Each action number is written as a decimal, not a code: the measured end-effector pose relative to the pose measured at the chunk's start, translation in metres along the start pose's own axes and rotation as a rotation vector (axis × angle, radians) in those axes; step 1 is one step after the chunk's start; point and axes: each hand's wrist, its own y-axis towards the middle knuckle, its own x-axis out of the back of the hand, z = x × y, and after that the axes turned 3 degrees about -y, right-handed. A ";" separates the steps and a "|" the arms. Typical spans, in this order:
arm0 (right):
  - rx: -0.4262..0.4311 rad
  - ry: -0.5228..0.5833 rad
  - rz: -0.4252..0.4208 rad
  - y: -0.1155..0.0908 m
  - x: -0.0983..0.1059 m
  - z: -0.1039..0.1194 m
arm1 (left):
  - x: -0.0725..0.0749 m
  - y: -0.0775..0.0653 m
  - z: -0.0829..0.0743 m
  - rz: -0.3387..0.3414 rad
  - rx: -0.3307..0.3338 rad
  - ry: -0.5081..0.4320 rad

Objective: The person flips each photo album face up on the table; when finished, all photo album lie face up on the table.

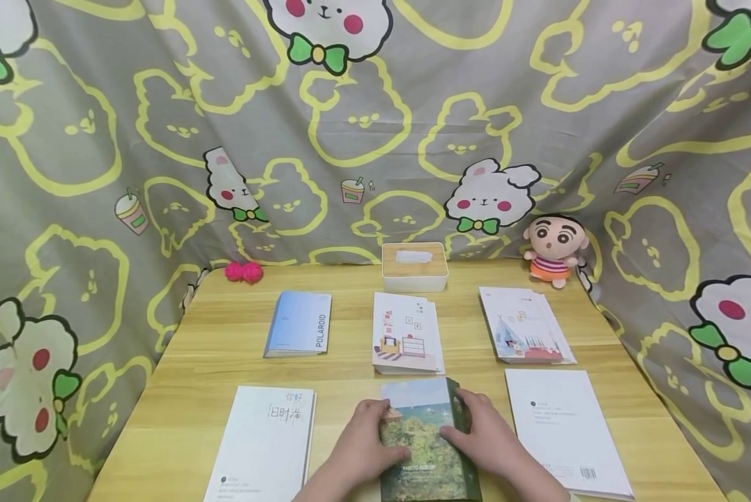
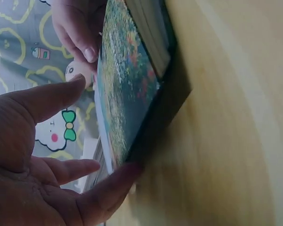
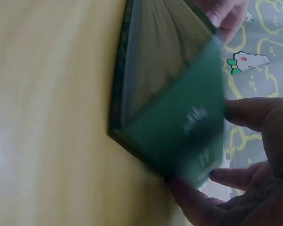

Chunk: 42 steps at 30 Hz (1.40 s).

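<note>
A photo album (image 1: 420, 432) with a seaside garden picture on its cover lies at the front middle of the table. Its dark green side (image 3: 188, 117) with pale marks faces my right hand (image 1: 491, 432), which holds that side, thumb on the cover and fingers along the edge. On the opposite side is my left hand (image 1: 365, 443), its fingertips touching the far left edge. In the left wrist view its thumb stretches out beside the cover, apart from it. Page edges (image 2: 151, 35) show between the covers.
White albums flank it, one left (image 1: 265, 443) and one right (image 1: 566, 429). Behind stand a blue POLAROID album (image 1: 300, 324) and two illustrated albums, middle (image 1: 406, 335) and right (image 1: 522, 328). Along the back are a tissue box (image 1: 415, 277), a doll (image 1: 551, 251) and a pink item (image 1: 244, 271).
</note>
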 end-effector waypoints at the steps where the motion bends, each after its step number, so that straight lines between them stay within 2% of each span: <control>1: 0.002 0.059 0.009 -0.001 -0.001 -0.001 | -0.001 0.001 0.000 0.005 -0.004 -0.014; 5: -0.011 0.306 0.050 -0.004 -0.005 -0.007 | -0.002 0.002 -0.001 0.020 -0.022 -0.055; 7: -0.017 0.386 0.039 -0.005 -0.006 -0.007 | -0.002 0.003 0.000 0.020 -0.029 -0.078; 13: -0.005 0.474 -0.060 -0.006 -0.001 0.002 | -0.001 0.008 0.003 0.050 -0.042 -0.219; 16: 0.067 0.516 -0.057 -0.009 0.006 0.009 | -0.002 0.009 0.003 0.046 -0.058 -0.249; 20: 0.191 0.569 0.001 -0.013 0.012 0.014 | -0.004 0.011 0.001 0.032 -0.072 -0.284; 23: 0.227 0.575 0.027 -0.013 0.012 0.015 | -0.005 0.011 -0.003 0.020 -0.094 -0.341; 27: 0.222 0.574 0.034 -0.013 0.011 0.017 | -0.006 0.008 -0.011 0.003 -0.158 -0.409; 32: 0.271 0.586 0.025 -0.014 0.010 0.019 | -0.004 0.004 -0.022 0.008 -0.234 -0.439; 39: 0.326 0.501 -0.034 -0.016 0.010 0.025 | -0.003 0.002 -0.031 0.044 -0.292 -0.442; 42: 0.356 0.472 -0.050 -0.017 0.010 0.027 | -0.004 0.002 -0.031 0.040 -0.298 -0.463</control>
